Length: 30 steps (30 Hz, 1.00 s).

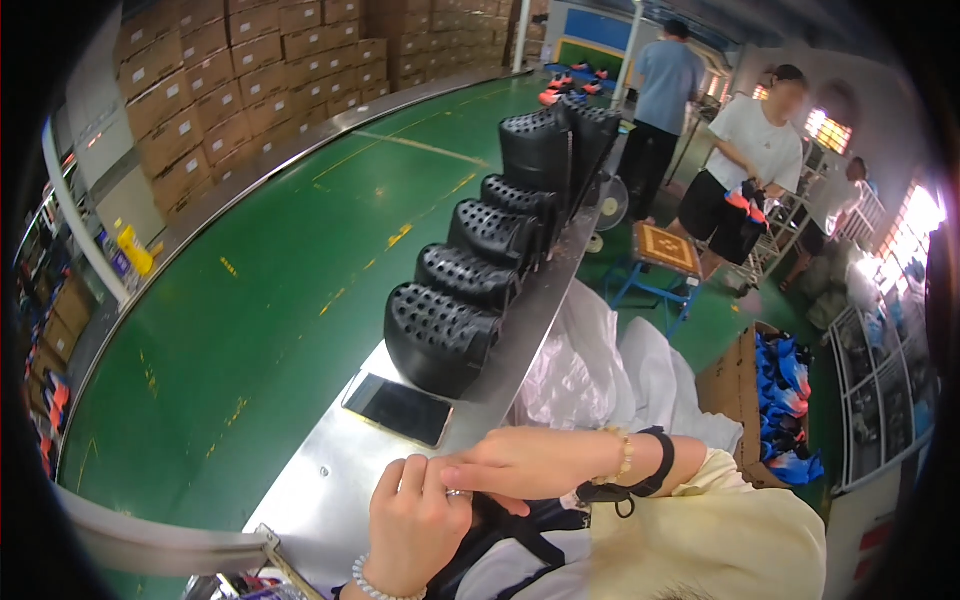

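Observation:
My left hand (pixel 412 515) has its fingers curled in, with a ring on one finger and a white coil bracelet at the wrist. Coming across from the right, my right hand (pixel 525 462) touches it, its thumb lying against the left fingers; it wears a beaded bracelet and a black band. Whatever lies between the fingers is hidden. Just beyond them, a phone (pixel 400 408) with a dark screen rests on the metal bench (pixel 325 471). Behind the phone stand several stacked black clogs (pixel 440 335) with holed tops, in a row running away from me.
Cardboard boxes (pixel 215 85) are stacked behind the green conveyor belt (pixel 250 270). At the right are a carton (pixel 728 385) of blue and orange shoes, white plastic bags (pixel 620 370) and a blue-legged stool (pixel 660 255). A person (pixel 757 140) holds shoes; others stand farther back.

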{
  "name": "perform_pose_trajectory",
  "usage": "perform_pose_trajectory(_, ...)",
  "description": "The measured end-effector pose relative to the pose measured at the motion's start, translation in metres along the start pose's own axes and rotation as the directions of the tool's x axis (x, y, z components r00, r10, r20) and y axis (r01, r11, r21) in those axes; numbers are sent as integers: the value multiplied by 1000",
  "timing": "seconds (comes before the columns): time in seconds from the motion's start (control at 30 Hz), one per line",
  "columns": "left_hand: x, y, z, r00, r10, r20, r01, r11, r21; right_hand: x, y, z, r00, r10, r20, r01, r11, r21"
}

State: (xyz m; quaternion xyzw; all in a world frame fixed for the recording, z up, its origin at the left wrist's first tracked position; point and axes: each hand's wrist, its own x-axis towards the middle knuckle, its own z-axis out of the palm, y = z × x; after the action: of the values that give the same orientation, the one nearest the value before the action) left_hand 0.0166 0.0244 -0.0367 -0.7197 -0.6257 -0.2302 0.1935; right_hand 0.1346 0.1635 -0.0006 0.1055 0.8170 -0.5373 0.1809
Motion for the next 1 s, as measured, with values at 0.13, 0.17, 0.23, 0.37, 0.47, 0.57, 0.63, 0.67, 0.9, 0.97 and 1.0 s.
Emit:
perform_pose_trajectory(0.13,5,8,-5,994,-34,102,36,999,-12,-2,11,-1,1000,1,14,-1,999,49)
perform_pose_trajectory(0.17,6,6,-3,995,-26,101,28,1000,-13,-2,10,-2,1000,-29,4,29,999,14)
perform_pose_trajectory(0.23,5,-1,4,999,42,-32,-43,998,-42,-3,8,-3,998,-60,-9,60,998,-19)
perform_pose_trajectory(0.37,7,-7,8,995,-15,-104,12,1000,-26,-5,3,-4,1000,-17,-7,17,1000,20)
perform_pose_trajectory(0.47,12,-15,-2,993,-82,-79,67,981,-181,-5,8,-5,998,-68,-3,68,998,-12)
perform_pose_trajectory(0.57,9,-13,0,998,-58,-36,48,970,-238,-3,5,-4,996,-92,-9,92,995,-48)
perform_pose_trajectory(0.63,7,-11,0,999,-44,3,43,977,-209,-1,3,-4,999,-44,-13,44,998,-45)
perform_pose_trajectory(0.67,6,-10,-1,999,-30,40,37,983,-177,1,5,-4,1000,-31,1,31,999,-42)
perform_pose_trajectory(0.9,12,5,-12,985,-54,165,80,985,-155,5,19,-2,999,13,32,-16,997,75)
perform_pose_trajectory(0.97,13,7,-12,980,-69,188,93,988,-121,9,29,-2,998,-1,56,-4,996,90)
perform_pose_trajectory(1.0,12,7,-11,980,-67,188,90,988,-121,9,31,-2,997,-15,82,7,994,105)
